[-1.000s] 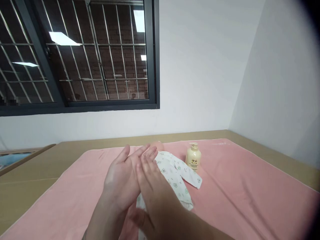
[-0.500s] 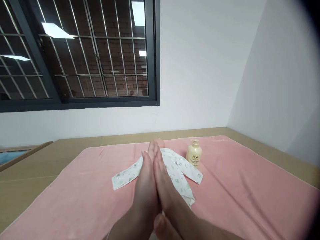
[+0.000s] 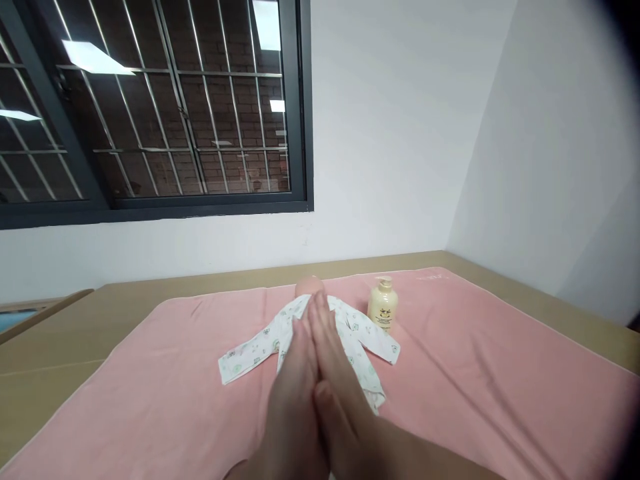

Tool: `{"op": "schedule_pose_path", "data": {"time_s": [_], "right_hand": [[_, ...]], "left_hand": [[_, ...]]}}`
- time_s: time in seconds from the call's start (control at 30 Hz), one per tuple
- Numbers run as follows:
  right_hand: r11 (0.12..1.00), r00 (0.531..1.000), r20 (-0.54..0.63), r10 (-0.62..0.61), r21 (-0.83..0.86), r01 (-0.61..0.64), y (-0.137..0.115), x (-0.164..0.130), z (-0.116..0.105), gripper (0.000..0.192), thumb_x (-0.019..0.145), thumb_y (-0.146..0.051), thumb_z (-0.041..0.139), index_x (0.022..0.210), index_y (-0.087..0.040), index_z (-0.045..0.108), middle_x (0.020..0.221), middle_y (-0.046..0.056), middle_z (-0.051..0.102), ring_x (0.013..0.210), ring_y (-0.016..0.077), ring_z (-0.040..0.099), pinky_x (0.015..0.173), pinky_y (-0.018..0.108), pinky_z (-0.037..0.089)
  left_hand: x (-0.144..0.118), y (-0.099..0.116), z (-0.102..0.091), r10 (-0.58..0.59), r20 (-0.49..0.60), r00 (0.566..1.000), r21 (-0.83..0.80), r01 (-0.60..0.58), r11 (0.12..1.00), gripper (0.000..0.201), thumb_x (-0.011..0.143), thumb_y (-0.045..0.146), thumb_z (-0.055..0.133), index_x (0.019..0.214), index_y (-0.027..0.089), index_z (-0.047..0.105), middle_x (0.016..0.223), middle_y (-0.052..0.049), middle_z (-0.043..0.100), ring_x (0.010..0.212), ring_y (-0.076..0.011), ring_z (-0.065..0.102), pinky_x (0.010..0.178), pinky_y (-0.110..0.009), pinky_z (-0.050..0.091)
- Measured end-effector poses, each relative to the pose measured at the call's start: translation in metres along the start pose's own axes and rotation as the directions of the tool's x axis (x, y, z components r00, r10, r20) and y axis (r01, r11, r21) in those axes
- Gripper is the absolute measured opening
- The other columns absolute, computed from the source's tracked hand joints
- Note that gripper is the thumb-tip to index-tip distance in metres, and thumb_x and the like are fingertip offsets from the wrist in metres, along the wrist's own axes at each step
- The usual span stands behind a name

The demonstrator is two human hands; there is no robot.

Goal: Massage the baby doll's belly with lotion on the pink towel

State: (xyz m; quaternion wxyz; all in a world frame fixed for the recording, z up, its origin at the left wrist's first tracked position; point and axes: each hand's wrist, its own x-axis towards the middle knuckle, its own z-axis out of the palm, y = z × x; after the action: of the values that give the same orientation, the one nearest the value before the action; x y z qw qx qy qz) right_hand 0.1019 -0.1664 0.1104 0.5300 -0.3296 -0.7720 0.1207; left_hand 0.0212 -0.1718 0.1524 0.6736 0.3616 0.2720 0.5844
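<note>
My left hand (image 3: 296,373) and my right hand (image 3: 334,363) are pressed palm to palm in front of me, fingers straight and pointing forward. Nothing shows between them. Beyond my fingertips lies a small long-sleeved white baby shirt (image 3: 250,353) with a green and grey print, its sleeves spread to both sides. A smooth round head (image 3: 309,285) shows above its collar; whether it belongs to a doll or a baby I cannot tell. My hands hide the middle of the shirt. To its right stands a cream pump bottle (image 3: 383,304), upright, apart from my hands.
Under these things a pink sheet (image 3: 165,373) is spread over a wooden surface (image 3: 55,333), with creases on the right. A white wall (image 3: 390,133) rises behind. At the upper left is a dark-framed window (image 3: 302,100) with metal bars.
My pressed hands have dropped slightly, and the right has slid against the left, its thumb now higher. More of the round head and the shirt shows. The view has shifted slightly right.
</note>
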Motion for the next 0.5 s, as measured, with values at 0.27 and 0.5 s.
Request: {"op": "schedule_pose_path", "data": {"time_s": [0.27, 0.5], "right_hand": [[0.949, 0.979, 0.027, -0.204, -0.241, 0.205, -0.012, -0.011, 0.034, 0.078, 0.103, -0.034, 0.037, 0.152, -0.018, -0.022, 0.160, 0.013, 0.016, 0.146, 0.0294, 0.016, 0.116, 0.049, 0.033], [0.970, 0.986, 0.044, -0.158, -0.180, 0.163, -0.006, -0.005, 0.009, 0.083, 0.099, -0.049, 0.044, 0.155, -0.021, -0.012, 0.161, 0.011, 0.008, 0.146, 0.0334, 0.015, 0.116, 0.052, 0.029]], "left_hand": [[0.017, 0.033, 0.005, 0.215, -0.119, 0.969, 0.105, -0.203, 0.974, 0.056, 0.097, 0.051, 0.028, 0.143, 0.024, 0.042, 0.148, -0.010, 0.047, 0.142, -0.0249, 0.036, 0.117, -0.047, 0.031], [0.034, -0.017, -0.018, 0.327, 0.034, 0.944, 0.438, -0.309, 0.844, 0.059, 0.096, 0.054, 0.020, 0.144, 0.029, 0.042, 0.144, -0.006, 0.051, 0.142, -0.0239, 0.035, 0.116, -0.048, 0.035]]}}
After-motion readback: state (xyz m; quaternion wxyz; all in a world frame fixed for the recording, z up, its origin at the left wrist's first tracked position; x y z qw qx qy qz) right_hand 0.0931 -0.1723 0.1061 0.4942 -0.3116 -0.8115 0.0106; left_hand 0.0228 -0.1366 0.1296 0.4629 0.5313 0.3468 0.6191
